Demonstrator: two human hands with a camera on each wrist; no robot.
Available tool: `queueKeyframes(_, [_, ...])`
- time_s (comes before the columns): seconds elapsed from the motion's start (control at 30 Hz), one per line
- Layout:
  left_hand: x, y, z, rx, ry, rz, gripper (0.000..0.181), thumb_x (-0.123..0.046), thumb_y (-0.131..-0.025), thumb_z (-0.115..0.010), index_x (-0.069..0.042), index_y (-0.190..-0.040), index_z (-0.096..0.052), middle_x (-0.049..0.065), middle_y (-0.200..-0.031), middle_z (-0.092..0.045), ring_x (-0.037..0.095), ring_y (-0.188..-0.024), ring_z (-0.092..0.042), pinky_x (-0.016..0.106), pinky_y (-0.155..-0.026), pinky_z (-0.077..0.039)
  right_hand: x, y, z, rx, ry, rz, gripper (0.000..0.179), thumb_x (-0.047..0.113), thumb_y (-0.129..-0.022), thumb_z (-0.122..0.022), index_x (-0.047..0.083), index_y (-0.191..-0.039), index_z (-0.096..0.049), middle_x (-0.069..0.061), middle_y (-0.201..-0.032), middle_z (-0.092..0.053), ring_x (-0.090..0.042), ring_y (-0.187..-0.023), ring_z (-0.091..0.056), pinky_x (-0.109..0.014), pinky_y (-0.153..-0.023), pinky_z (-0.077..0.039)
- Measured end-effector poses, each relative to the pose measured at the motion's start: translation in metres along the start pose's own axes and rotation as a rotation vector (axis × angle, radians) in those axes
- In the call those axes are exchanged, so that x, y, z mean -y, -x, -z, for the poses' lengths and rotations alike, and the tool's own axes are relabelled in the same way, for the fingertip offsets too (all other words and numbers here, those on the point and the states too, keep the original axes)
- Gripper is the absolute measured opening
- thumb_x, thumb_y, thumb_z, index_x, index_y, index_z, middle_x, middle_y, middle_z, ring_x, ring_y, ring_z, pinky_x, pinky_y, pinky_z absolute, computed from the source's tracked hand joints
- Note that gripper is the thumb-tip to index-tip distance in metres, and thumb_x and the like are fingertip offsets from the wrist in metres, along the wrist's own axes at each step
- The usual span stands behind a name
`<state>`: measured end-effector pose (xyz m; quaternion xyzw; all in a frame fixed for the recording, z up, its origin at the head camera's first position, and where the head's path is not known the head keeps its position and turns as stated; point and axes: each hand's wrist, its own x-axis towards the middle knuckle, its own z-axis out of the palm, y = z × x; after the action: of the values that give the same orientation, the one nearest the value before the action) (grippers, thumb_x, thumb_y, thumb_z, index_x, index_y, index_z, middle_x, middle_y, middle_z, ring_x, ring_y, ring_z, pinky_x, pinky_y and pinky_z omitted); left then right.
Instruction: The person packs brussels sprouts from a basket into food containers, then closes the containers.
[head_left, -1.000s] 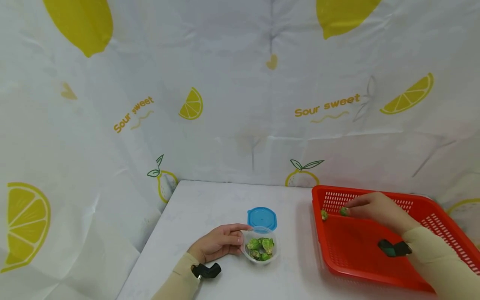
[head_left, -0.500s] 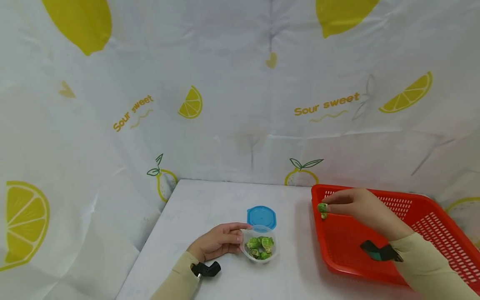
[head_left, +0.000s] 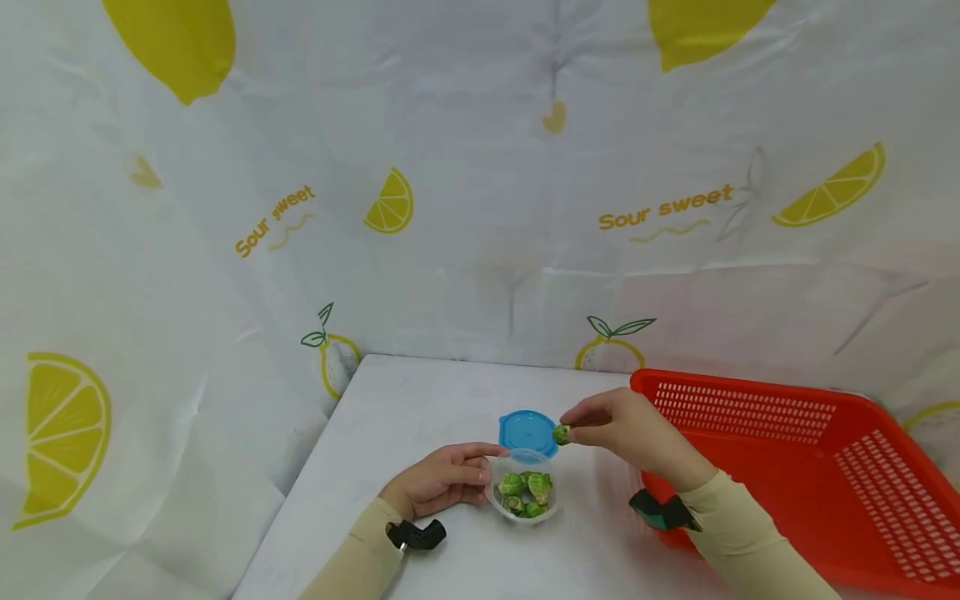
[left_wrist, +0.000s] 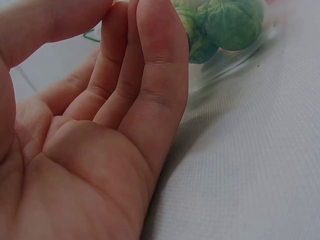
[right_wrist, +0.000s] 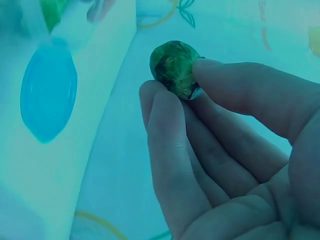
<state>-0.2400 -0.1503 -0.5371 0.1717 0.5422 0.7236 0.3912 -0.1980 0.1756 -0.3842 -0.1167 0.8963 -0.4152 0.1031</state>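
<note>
My right hand pinches a Brussels sprout between thumb and fingertips. In the head view it overlaps the right edge of a blue lid; in the right wrist view the whole sprout shows at the fingertips. A small clear plastic container stands in front of the lid, with several Brussels sprouts inside. My left hand holds the container's left side, thumb and fingertips at its rim and wall. The left wrist view shows the bent fingers beside the container, partly hiding its sprouts.
To the right stands a large red plastic basket with slotted walls, its left wall partly behind my right forearm. All of it rests on a white-covered table. Lemon-printed white sheeting hangs behind.
My right hand has picked along the basket's left end, then moved left out of it with a sprout, over to the blue lid. My left hand stays at the container.
</note>
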Motion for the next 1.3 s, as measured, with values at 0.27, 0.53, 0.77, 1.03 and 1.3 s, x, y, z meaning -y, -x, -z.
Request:
queueKeyframes(0.27, [-0.002,-0.005,-0.001,0.015,0.003,-0.010,0.058,-0.008,-0.107,-0.063,-0.008,-0.163,-0.046,-0.005,-0.101,-0.062,0.009,-0.091,-0.069,0.027,-0.089,-0.061,0.002,-0.001,-0.038,0.054,-0.038,0.053,0.017,0.016,-0.096,-0.082,0.011,-0.112,-0.083,-0.001,-0.104,-0.081,-0.016,-0.095,-0.074,-0.038,-0.088,-0.067])
queueKeyframes(0.53, [-0.003,-0.002,0.001,0.008,-0.007,-0.012,0.058,-0.007,-0.107,-0.063,-0.007,-0.163,-0.046,-0.004,-0.101,-0.062,0.010,-0.090,-0.068,0.027,-0.088,-0.061,-0.003,0.005,-0.062,0.077,-0.044,0.034,0.016,0.015,-0.095,-0.083,0.011,-0.110,-0.084,0.000,-0.103,-0.080,-0.015,-0.093,-0.072,-0.037,-0.084,-0.067])
queueKeyframes(0.77, [-0.001,-0.001,0.003,0.010,0.000,-0.020,0.057,-0.005,-0.108,-0.060,-0.007,-0.163,-0.045,-0.005,-0.102,-0.063,0.009,-0.090,-0.068,0.026,-0.088,-0.061,-0.008,0.007,-0.072,0.073,-0.066,-0.007,0.015,0.014,-0.094,-0.084,0.013,-0.109,-0.084,0.000,-0.102,-0.080,-0.015,-0.090,-0.072,-0.038,-0.083,-0.067])
queueKeyframes(1.03, [-0.001,-0.002,0.004,0.014,-0.004,-0.033,0.057,-0.007,-0.106,-0.064,-0.007,-0.161,-0.048,-0.004,-0.101,-0.064,0.010,-0.089,-0.068,0.027,-0.088,-0.061,-0.011,0.009,-0.078,0.086,-0.068,-0.022,0.015,0.014,-0.094,-0.084,0.013,-0.109,-0.085,0.001,-0.103,-0.080,-0.014,-0.089,-0.070,-0.036,-0.082,-0.067])
queueKeyframes(1.3, [0.000,-0.001,0.003,0.012,0.008,-0.011,0.061,-0.012,-0.105,-0.069,-0.008,-0.162,-0.048,-0.004,-0.101,-0.064,0.010,-0.090,-0.068,0.027,-0.089,-0.061,-0.011,0.011,-0.079,0.083,-0.047,-0.025,0.015,0.013,-0.093,-0.085,0.013,-0.108,-0.085,0.001,-0.102,-0.079,-0.014,-0.089,-0.071,-0.036,-0.081,-0.067])
